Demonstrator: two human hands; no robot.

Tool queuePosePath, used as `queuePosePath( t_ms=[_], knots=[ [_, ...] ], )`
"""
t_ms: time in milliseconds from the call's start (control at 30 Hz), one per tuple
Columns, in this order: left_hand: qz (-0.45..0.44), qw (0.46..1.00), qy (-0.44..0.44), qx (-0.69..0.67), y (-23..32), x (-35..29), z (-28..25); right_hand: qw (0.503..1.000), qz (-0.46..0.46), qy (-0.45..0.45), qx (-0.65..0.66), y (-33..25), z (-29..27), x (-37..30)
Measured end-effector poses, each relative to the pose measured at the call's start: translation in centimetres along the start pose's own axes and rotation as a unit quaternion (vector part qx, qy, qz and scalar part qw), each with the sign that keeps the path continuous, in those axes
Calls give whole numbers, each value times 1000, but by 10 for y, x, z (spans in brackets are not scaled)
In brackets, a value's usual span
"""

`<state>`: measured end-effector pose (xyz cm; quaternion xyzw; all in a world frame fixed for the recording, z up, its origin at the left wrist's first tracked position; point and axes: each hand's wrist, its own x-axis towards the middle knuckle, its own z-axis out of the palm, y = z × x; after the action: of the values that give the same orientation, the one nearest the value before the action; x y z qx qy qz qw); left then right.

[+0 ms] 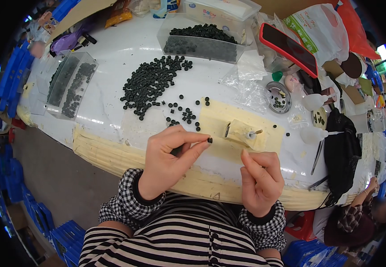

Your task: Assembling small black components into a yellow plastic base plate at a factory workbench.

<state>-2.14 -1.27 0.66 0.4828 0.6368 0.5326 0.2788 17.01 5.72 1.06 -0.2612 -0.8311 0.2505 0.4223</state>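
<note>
My left hand pinches a small black round part between thumb and forefinger, just above the table's front edge. My right hand is closed at the same edge, thumb against the curled fingers; whatever it may hold is hidden. Between and beyond the hands, a small cream block with a short upright peg sits on a yellow sheet. Several loose black parts like the pinched one lie behind my left hand, and a large pile of them spreads farther back. Some look grooved around the side.
A clear bin of black parts stands at the back, another at the left. A red-cased phone leans at the back right. Near it are a round metal dish, white squeeze bottles and a black cloth bag. Another person sits at lower right.
</note>
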Motion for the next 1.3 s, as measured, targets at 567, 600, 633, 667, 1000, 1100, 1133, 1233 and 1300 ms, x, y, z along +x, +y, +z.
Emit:
queuePosePath(
  t_ms=[567,600,633,667,1000,1100,1133,1233,1300],
  knots=[
    [-357,654,-98,-660,-1,1,-2,1000,1,9,-12,-2,-3,0],
    [-361,651,-100,-660,1,0,2,1000,-4,8,-22,-2,-4,0],
    [-365,649,-102,-660,3,-1,6,999,-9,8,-31,-3,-5,1],
    [-369,647,-104,-659,4,-1,10,999,-14,9,-41,-4,-6,2],
    [-354,689,-111,-623,18,-3,21,992,-48,-15,-114,-6,1,0],
    [-351,694,-133,-614,18,-4,21,988,-39,-31,-146,-5,3,2],
    [-361,696,-135,-606,20,-4,21,987,-35,-36,-156,-6,3,4],
    [-378,698,-140,-592,23,-5,22,983,-35,-64,-167,-7,4,8],
    [-376,696,-147,-594,22,-4,22,983,-38,-75,-166,-7,4,10]
  ],
)
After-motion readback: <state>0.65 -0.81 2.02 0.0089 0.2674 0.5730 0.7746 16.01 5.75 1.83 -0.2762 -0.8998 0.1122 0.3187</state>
